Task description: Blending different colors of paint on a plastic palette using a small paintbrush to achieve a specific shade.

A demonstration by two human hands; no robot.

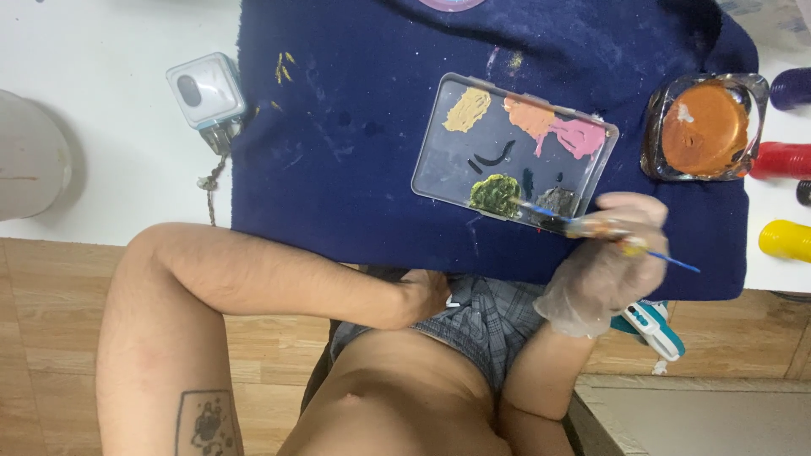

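Observation:
My right hand [610,262], in a clear glove, grips a thin paintbrush [591,226] with a blue handle. Its tip touches the grey and green paint at the near edge of a clear plastic palette tray [439,160]. The tray holds blobs of yellow, orange, pink, green and grey paint and lies on a dark blue towel [355,143]. My left hand [427,295] rests closed against my lap at the towel's near edge, and I cannot make out anything in it.
A glass dish of orange-brown water [705,127] stands right of the tray. Purple, red and yellow paint tubes [784,241] lie at the right edge. A small white and blue box-shaped device [205,91] sits on the white table, left of the towel.

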